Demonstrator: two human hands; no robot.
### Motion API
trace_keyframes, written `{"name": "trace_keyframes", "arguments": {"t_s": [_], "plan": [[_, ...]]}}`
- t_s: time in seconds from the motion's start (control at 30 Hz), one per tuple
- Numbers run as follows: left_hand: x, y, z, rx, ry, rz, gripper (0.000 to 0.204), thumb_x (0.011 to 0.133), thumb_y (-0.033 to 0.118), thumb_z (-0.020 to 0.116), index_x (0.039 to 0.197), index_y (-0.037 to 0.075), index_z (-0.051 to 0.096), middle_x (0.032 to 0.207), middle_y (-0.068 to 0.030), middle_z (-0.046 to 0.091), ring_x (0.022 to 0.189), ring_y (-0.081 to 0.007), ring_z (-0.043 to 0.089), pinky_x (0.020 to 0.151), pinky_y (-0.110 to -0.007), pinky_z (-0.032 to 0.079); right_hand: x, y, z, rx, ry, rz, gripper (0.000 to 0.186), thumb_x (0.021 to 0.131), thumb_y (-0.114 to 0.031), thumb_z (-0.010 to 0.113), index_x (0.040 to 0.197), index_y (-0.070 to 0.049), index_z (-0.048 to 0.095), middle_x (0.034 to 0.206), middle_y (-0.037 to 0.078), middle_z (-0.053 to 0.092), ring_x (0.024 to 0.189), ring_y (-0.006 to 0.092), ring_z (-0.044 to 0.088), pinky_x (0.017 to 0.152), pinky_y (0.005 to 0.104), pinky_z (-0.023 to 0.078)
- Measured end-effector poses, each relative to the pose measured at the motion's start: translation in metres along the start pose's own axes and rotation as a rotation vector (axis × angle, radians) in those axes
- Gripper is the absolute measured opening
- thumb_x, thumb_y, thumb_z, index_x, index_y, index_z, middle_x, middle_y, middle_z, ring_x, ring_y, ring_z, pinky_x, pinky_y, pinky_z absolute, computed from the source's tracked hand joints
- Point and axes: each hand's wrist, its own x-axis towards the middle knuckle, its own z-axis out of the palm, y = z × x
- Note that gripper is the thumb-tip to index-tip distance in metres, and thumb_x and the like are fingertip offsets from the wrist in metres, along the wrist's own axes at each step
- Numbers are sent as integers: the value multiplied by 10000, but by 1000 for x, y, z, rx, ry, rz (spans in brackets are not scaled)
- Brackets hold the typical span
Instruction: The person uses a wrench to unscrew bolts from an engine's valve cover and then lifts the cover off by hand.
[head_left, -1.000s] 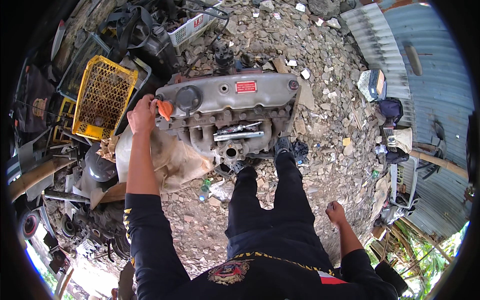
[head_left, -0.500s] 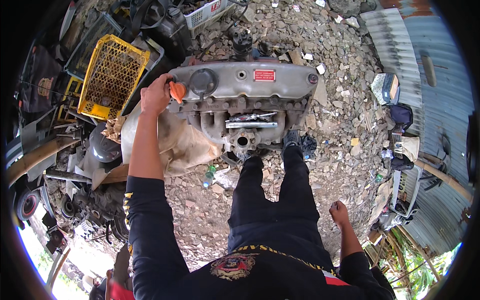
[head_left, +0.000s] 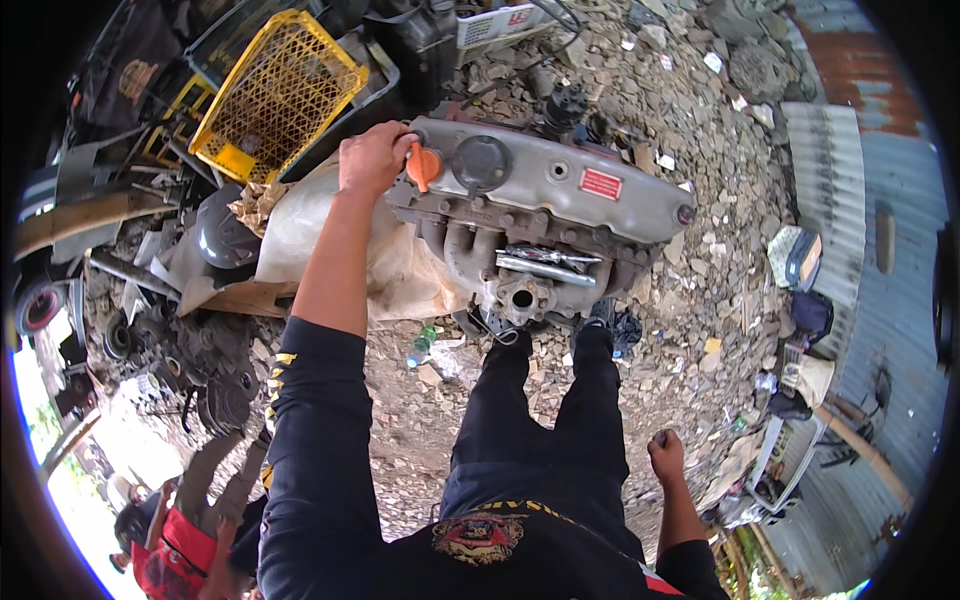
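Observation:
A grey engine stands in front of me, with an orange cap, a round black cap and a red label on its top cover. My left hand is curled over the left end of that cover, right beside the orange cap; its fingertips are partly hidden. Silver hand tools lie on the manifold above a round flanged opening. My right hand hangs low by my right side, away from the engine, closed in a fist with nothing visible in it.
Stony rubble covers the ground. A yellow crate stands left of the engine, above a pale sheet and dark metal parts. Corrugated metal lines the right side. Another person in red is at lower left.
My view has turned, so the engine appears farther right and slanted. My left hand stays at the same engine end. The person in red shows more fully at lower left.

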Motion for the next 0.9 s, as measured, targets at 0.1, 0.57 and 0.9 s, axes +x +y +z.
{"name": "trace_keyframes", "arguments": {"t_s": [0.1, 0.57, 0.9], "plan": [[-7, -13, 9, -56, 128, 162, 245, 927, 320, 553, 1107, 201, 669, 1045, -24, 670, 974, -238, 637, 870, -420, 433, 15, -54, 6, 82, 57, -175, 145, 743, -95, 601, 835, -15, 521, 692, 44, 475, 642, 150, 458, 602, 314, 411], [-5, -18, 16, -134, 239, 143, 202, 902, 275, 627, 1034, 130, 674, 984, -69, 673, 851, -265, 660, 791, -397, 501, 71, -258, 61, 821, -306, -312, 141, 977, -128, 497, 1085, -44, 531, 780, 17, 507, 636, 90, 449, 625, 246, 394], [-2, -25, 25, -109, 212, 170, 223, 919, 265, 585, 1124, 221, 662, 1004, -13, 645, 874, -219, 649, 803, -398, 458, 141, -331, 75, 1399, -143, -19, 95, 935, -146, 614, 1006, -125, 553, 912, 11, 667, 864, 192, 671, 773, 375, 540]]}}
